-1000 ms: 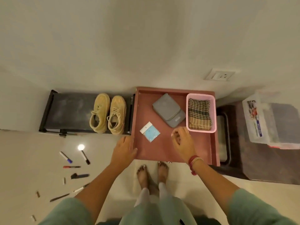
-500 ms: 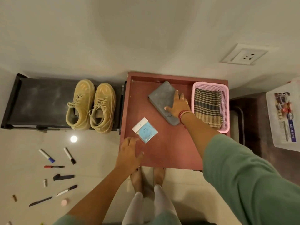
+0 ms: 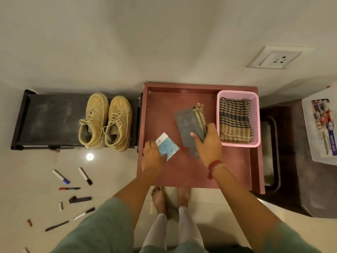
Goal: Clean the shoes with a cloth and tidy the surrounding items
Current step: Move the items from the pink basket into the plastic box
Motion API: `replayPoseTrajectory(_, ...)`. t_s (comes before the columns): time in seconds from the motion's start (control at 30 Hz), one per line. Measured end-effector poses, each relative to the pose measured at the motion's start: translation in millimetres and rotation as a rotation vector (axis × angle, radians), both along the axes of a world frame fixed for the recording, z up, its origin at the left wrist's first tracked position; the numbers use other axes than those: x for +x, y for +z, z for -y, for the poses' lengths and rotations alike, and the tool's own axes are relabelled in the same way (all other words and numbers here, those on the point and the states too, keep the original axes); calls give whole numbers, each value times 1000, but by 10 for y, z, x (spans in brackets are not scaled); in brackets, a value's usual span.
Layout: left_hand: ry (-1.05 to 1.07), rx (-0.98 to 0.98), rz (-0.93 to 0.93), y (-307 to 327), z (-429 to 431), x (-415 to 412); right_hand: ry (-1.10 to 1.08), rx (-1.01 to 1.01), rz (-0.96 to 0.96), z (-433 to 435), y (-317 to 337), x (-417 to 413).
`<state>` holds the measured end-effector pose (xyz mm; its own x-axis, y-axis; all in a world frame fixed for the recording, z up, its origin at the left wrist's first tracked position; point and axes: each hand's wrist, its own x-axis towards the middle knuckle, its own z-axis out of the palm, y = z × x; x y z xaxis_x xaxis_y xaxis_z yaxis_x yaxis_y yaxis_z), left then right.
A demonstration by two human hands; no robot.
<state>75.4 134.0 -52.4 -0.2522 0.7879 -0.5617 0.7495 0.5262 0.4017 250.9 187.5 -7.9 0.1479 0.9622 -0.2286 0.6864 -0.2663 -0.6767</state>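
— Where are the hands?

— Your right hand (image 3: 207, 143) grips the grey pouch (image 3: 187, 123) over the red tray (image 3: 182, 178). Your thumb is on its flat face and your fingers curl round the edge with the two brass zips. Your left hand (image 3: 152, 157) sits at the tray's left rim, apart from the right one, with the thumb on the near corner of the blue packet (image 3: 166, 147). Whether you pinch it or only press it, I cannot tell.

— And the cloth, the shoes?

— The checked cloth (image 3: 234, 121) lies folded in the pink basket (image 3: 256, 115) at the tray's far right corner, just beside your right hand. The tan shoes (image 3: 105, 121) stand side by side on the black rack (image 3: 45, 117), left of the tray, toes to the wall.

— Further out?

— Markers (image 3: 61, 177) and small bits lie scattered on the floor before the rack, left of your bare feet (image 3: 158, 198). A clear plastic box (image 3: 321, 125) sits on the dark cabinet (image 3: 300, 161) to your right.
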Motion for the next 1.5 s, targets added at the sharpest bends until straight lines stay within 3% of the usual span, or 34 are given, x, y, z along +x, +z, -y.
replayPoseTrajectory(0.3, 49, -131, -269, -241, -247, 203, -213, -16, -146, 868, 301, 420)
replayPoseTrajectory(0.43, 70, -80, -62, -64, -254, 218, -268, 20, -164, 876, 546, 499)
replayPoseTrajectory(0.6, -98, 199, 330, 824, -243, 418, -271, 215, -123, 857, 1332, 791)
replayPoseTrajectory(0.77, -204, 354, 528, 1832, -385, 846, -343, 414, 128, 836, 2241, 1426)
replayPoseTrajectory(0.9, -192, 424, 622, 2281, -583, 1248, -427, 520, 307, 677, 2628, 2136)
replayPoseTrajectory(1.03, -149, 432, 619, 2427, -809, 1669, -477, 490, 369, 326, 2503, 2900)
replayPoseTrajectory(1.2, -109, 385, 626, 2318, -950, 2058, -273, 260, 448, -163, 1978, 3470)
replayPoseTrajectory(1.4, -49, 322, 635, 2190, -1031, 2353, -200, 53, 200, -485, 1418, 3710)
replayPoseTrajectory(1.5, -22, 302, 633, 2119, -1072, 2414, -279, -31, 66, -498, 1124, 3821)
